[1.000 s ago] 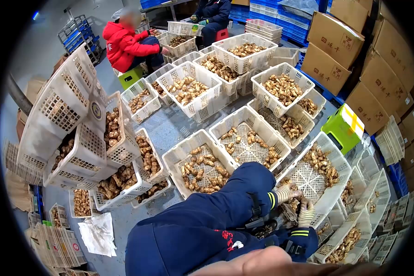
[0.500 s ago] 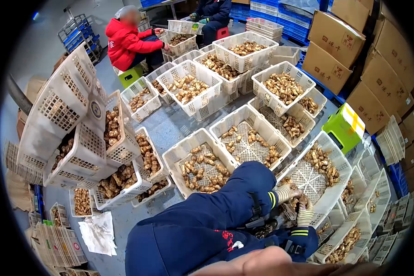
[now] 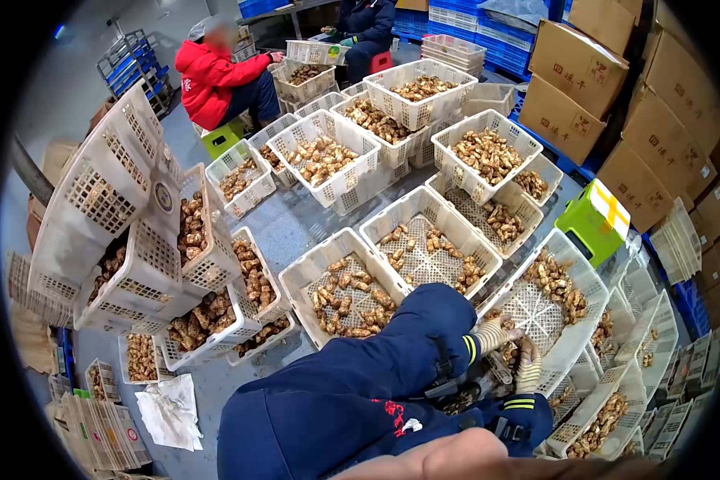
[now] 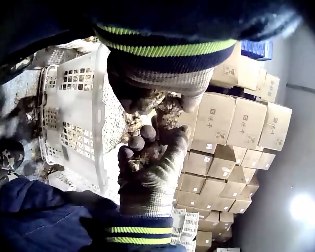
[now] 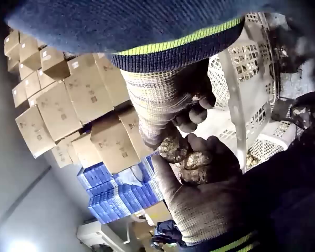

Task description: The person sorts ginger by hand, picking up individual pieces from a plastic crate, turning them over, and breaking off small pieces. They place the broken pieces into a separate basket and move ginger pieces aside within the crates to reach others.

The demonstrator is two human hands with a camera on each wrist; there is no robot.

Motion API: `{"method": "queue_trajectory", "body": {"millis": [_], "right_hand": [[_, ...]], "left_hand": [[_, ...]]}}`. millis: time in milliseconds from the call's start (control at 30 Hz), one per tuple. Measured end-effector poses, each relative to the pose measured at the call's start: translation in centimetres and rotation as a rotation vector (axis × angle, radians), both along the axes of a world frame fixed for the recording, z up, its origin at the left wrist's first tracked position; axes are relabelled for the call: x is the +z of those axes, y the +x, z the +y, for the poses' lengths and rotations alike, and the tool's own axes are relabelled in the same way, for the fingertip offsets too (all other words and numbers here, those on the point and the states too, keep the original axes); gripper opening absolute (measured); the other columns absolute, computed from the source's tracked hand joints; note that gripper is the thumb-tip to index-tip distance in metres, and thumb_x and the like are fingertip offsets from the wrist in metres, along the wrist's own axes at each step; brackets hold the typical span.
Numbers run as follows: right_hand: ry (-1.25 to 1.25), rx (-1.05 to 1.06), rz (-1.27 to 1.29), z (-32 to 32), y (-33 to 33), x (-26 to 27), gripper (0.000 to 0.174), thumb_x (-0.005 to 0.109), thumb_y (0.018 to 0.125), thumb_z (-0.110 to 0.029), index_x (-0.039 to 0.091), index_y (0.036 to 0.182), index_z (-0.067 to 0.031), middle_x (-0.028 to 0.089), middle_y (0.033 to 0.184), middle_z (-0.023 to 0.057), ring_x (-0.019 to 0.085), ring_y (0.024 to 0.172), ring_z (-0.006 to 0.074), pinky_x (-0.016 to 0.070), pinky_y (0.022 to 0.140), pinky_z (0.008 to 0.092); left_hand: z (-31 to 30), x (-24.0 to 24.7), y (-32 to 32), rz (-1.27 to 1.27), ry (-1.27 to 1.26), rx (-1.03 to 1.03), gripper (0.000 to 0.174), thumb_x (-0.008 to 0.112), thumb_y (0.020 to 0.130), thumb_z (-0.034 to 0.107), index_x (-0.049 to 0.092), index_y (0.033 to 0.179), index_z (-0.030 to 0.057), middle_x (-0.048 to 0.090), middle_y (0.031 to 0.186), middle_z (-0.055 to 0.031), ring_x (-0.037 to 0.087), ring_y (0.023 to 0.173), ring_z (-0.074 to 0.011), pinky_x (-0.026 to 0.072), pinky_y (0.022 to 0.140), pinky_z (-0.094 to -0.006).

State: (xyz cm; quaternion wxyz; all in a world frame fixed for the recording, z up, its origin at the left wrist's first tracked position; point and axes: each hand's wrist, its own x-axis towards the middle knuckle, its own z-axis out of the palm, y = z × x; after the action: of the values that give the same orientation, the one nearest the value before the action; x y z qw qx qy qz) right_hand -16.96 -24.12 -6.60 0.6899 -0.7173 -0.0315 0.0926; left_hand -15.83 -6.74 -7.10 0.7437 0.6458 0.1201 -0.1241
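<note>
Both hands wear knit gloves with dark, soiled fingers and meet over the near corner of a large white crate [image 3: 536, 316]. My left hand [image 3: 494, 333] curls its fingers round a knobby brown-and-cream tuber-like piece [image 5: 196, 167], best seen in the right wrist view. Close against it, my right hand [image 3: 528, 362] pinches another lumpy piece [image 5: 172, 148] between thumb and fingers. The left wrist view has the left hand above and the right hand below, fingertips nearly together. Similar pieces [image 3: 560, 286] lie heaped along the crate's far side.
Two more white crates [image 3: 340, 248] with scattered pieces stand ahead. Stacked crates [image 3: 156, 256] rise at the left. A green stool [image 3: 596, 218] and cardboard boxes [image 3: 576, 68] are on the right. A person in a red jacket [image 3: 216, 76] sits at the back beside another seated person.
Both hands stay together at the crate's near corner, shifting only slightly. The head view has tilted a little. The seated person in red has moved an arm.
</note>
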Motion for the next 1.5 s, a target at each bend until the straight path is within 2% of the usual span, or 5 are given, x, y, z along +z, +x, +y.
{"method": "queue_trajectory", "body": {"millis": [100,300,667,1033,1500], "right_hand": [[0.028,0.023,0.054,-0.1,-0.1,0.1,0.036,0.059,0.093,-0.036,0.064,0.102,-0.0015,0.06,0.075,0.0033,0.052,0.058,0.0108,0.0436,0.051,0.0253],[0.078,0.136,0.22,-0.5,-1.0,1.3,0.039,0.059,0.093,-0.039,0.064,0.103,-0.0015,0.061,0.076,0.003,0.053,0.058,0.0103,0.0437,0.051,0.0245],[0.119,0.216,0.329,-1.0,-2.3,2.4,0.044,0.058,0.093,-0.043,0.064,0.105,-0.0013,0.062,0.077,0.0023,0.053,0.058,0.0094,0.0438,0.051,0.0231],[0.138,0.222,0.342,-0.8,-2.0,2.0,0.049,0.057,0.093,-0.048,0.064,0.107,-0.0012,0.063,0.078,0.0016,0.054,0.058,0.0084,0.0439,0.05,0.0217],[0.121,0.107,0.23,1.3,0.6,0.3,0.051,0.051,0.094,-0.054,0.062,0.104,-0.0049,0.06,0.069,0.0015,0.051,0.051,0.01,0.0414,0.045,0.024]], "left_hand": [[0.5,1.3,-0.5,-0.043,0.108,0.015,0.095,0.075,0.077,0.053,0.036,0.142,-0.004,0.066,0.102,-0.0187,0.064,0.088,-0.021,0.0518,0.076,-0.0326],[1.5,3.6,-0.9,0.021,0.164,-0.126,0.091,0.073,0.078,0.052,0.037,0.144,0.0007,0.053,0.133,-0.024,0.054,0.12,-0.0345,0.0438,0.1,-0.0402],[1.3,2.5,-0.9,-0.026,0.13,-0.115,0.09,0.075,0.077,0.05,0.041,0.139,-0.0049,0.053,0.132,-0.0266,0.055,0.12,-0.0347,0.0441,0.1,-0.0405],[0.6,0.3,-0.4,-0.116,0.276,-0.068,0.099,0.069,0.074,0.066,0.038,0.143,0.0014,0.058,0.125,-0.0255,0.057,0.117,-0.0331,0.0449,0.098,-0.0382],[0.8,0.5,-0.1,0.002,0.191,-0.215,0.089,0.066,0.081,0.06,0.041,0.141,0.0007,0.057,0.128,-0.025,0.056,0.117,-0.0343,0.0462,0.096,-0.0408]]}}
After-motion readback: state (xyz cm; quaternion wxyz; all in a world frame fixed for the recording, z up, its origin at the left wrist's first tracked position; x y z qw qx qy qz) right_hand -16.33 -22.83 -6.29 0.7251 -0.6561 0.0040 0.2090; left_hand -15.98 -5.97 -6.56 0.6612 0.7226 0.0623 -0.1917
